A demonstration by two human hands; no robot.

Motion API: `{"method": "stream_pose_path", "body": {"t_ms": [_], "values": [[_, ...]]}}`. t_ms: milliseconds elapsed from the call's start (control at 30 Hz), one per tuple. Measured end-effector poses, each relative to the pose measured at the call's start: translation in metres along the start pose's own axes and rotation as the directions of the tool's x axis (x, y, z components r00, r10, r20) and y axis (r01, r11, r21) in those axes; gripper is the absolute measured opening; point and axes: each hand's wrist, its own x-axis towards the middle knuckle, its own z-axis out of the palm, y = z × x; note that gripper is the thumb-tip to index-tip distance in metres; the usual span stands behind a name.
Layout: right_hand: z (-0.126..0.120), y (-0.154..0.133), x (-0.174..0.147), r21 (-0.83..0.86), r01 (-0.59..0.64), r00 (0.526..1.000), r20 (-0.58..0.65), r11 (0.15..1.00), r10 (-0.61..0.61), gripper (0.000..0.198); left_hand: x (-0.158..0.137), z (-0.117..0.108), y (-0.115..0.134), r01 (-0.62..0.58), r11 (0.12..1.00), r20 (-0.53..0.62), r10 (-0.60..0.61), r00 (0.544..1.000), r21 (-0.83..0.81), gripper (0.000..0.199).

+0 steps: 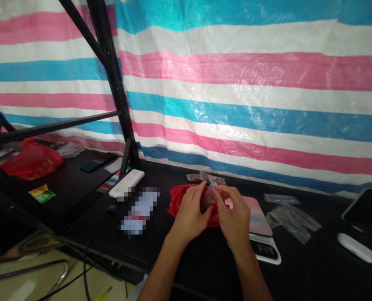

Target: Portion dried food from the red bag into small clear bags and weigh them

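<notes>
My left hand (190,211) curls around the side of a small clear plastic bag (208,197) with brown bits inside, its thumb and fingers on either side. Fingertips of my right hand (235,213) pinch that bag near its upper edge. Both hands are over an open red plastic bag (177,198), whose contents are mostly hidden by the fingers. Just behind lie small filled clear bags (219,180), with similar brown pieces in them.
Right of my hands, a pink-toned flat thing (258,215) overlaps a white phone (275,253). Several flat clear bags (294,219) lie farther right, near a white case (356,247) and a dark-screened device (366,215). A white power bank (126,182) is left; a black frame post (115,83) rises behind.
</notes>
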Motion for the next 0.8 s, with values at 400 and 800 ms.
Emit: {"method": "stream_pose_path", "body": {"t_ms": [400, 800], "values": [[-0.002, -0.012, 0.002, 0.11, 0.015, 0.997, 0.077, 0.994, -0.024, 0.01, 0.003, 0.006, -0.004, 0.129, 0.989, 0.014, -0.128, 0.992, -0.073, 0.073], [-0.004, -0.013, 0.0, 0.04, 0.067, 0.989, 0.133, 0.997, -0.071, 0.013, 0.004, 0.007, -0.005, 0.185, 0.983, -0.04, -0.184, 0.982, 0.004, 0.062]]}}
